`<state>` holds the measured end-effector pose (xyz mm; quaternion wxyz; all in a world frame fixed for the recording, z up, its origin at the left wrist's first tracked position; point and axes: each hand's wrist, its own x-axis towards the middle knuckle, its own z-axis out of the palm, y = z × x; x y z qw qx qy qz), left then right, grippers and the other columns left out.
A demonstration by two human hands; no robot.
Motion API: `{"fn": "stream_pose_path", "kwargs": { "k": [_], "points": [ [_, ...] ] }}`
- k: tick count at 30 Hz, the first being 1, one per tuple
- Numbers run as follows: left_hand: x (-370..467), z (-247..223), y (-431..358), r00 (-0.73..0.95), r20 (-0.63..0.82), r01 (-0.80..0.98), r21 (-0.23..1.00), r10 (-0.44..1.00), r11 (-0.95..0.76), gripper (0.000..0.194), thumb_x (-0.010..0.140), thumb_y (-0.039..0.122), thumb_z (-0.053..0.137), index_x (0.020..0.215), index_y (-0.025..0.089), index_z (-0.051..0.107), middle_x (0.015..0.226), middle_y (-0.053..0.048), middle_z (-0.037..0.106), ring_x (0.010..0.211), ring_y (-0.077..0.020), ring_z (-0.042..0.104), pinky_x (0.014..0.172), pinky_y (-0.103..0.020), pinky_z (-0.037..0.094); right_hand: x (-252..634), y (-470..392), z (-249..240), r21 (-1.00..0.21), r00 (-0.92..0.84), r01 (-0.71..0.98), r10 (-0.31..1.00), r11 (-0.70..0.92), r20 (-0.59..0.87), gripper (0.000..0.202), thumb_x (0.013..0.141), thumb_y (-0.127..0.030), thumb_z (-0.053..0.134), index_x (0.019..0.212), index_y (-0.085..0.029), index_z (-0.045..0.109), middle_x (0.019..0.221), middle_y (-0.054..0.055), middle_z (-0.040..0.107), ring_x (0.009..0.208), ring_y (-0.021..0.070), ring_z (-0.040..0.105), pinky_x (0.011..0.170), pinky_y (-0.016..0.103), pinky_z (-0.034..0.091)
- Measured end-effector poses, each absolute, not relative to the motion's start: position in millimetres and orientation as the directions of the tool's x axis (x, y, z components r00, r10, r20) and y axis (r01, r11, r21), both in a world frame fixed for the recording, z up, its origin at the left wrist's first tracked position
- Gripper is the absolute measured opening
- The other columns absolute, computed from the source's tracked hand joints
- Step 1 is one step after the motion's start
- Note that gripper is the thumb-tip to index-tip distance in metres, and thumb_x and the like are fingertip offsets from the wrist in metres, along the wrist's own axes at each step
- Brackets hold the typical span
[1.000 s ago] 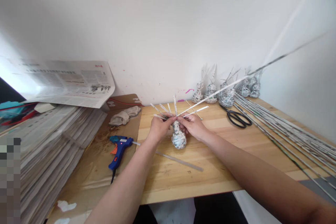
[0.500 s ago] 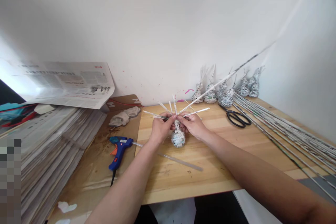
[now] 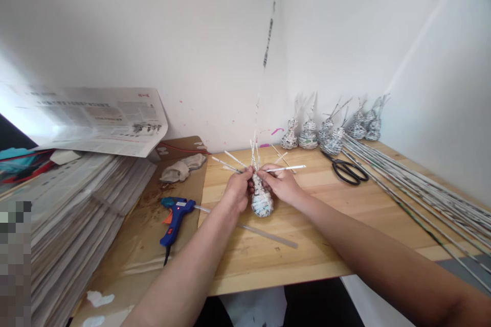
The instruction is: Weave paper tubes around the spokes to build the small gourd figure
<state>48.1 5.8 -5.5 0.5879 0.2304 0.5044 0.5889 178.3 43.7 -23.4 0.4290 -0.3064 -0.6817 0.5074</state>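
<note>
A small woven paper gourd (image 3: 262, 204) stands between my hands at the middle of the wooden table, its round base showing below them. My left hand (image 3: 240, 186) is closed on its neck from the left, and my right hand (image 3: 279, 182) pinches the neck from the right. Several short paper sticks fan out from its top. One long thin paper tube (image 3: 269, 36) rises from the neck almost straight up in front of the wall. Fingertips on the far side of the neck are partly hidden.
A blue glue gun (image 3: 176, 219) and a crumpled glove (image 3: 182, 168) lie on cardboard at the left, beside stacked newspapers (image 3: 72, 214). Black scissors (image 3: 350, 172), several finished gourds (image 3: 308, 135) and long paper tubes (image 3: 414, 184) are at the right. A glue stick (image 3: 270, 236) lies nearer me.
The long paper tube has swung from leaning far right to nearly upright. My hands have shifted slightly around the neck, and the short sticks at the left have changed angle.
</note>
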Motion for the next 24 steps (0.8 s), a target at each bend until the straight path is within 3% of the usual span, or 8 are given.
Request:
{"fn": "stream_pose_path", "kwargs": {
  "k": [6, 13, 18, 24],
  "points": [
    [49.5, -7.1, 5.8, -0.221, -0.372, -0.446, 0.861, 0.902, 0.245, 0.035, 0.069, 0.041, 0.078, 0.063, 0.015, 0.056, 0.041, 0.008, 0.039, 0.035, -0.0051, 0.034, 0.037, -0.019, 0.027, 182.6, 38.3, -14.2, -0.85, -0.457, 0.112, 0.787, 0.514, 0.416, 0.022, 0.088, -0.038, 0.058, 0.076, -0.022, 0.066, 0.068, 0.0, 0.062, 0.065, 0.0155, 0.056, 0.065, 0.027, 0.042],
    [38.4, -3.5, 4.3, -0.15, -0.219, -0.344, 0.926, 0.964, 0.157, 0.045, 0.05, 0.04, 0.089, 0.064, 0.014, 0.056, 0.046, 0.006, 0.05, 0.037, -0.0036, 0.039, 0.038, -0.017, 0.035, 184.4, 37.6, -13.0, -0.83, -0.482, 0.108, 0.759, 0.547, 0.437, 0.019, 0.089, -0.035, 0.058, 0.08, -0.021, 0.067, 0.069, -0.001, 0.063, 0.062, 0.0138, 0.056, 0.061, 0.025, 0.042],
    [32.0, 2.0, 2.1, -0.136, -0.233, -0.285, 0.94, 0.963, 0.187, 0.044, 0.05, 0.038, 0.088, 0.074, 0.013, 0.061, 0.05, 0.005, 0.055, 0.037, -0.004, 0.043, 0.039, -0.016, 0.038, 186.0, 40.4, -12.9, -0.8, -0.5, 0.126, 0.734, 0.587, 0.46, 0.018, 0.089, -0.032, 0.059, 0.079, -0.019, 0.068, 0.069, 0.0, 0.065, 0.062, 0.013, 0.057, 0.061, 0.023, 0.042],
    [35.0, 6.5, 0.1, -0.224, -0.26, -0.242, 0.949, 0.939, 0.205, 0.043, 0.051, 0.034, 0.087, 0.061, 0.016, 0.05, 0.041, 0.006, 0.049, 0.035, -0.0055, 0.042, 0.037, -0.017, 0.037, 186.6, 41.5, -16.2, -0.742, -0.551, 0.114, 0.664, 0.661, 0.506, 0.016, 0.09, -0.029, 0.058, 0.082, -0.019, 0.068, 0.075, 0.0, 0.067, 0.069, 0.0125, 0.06, 0.067, 0.022, 0.044]
  ]
}}
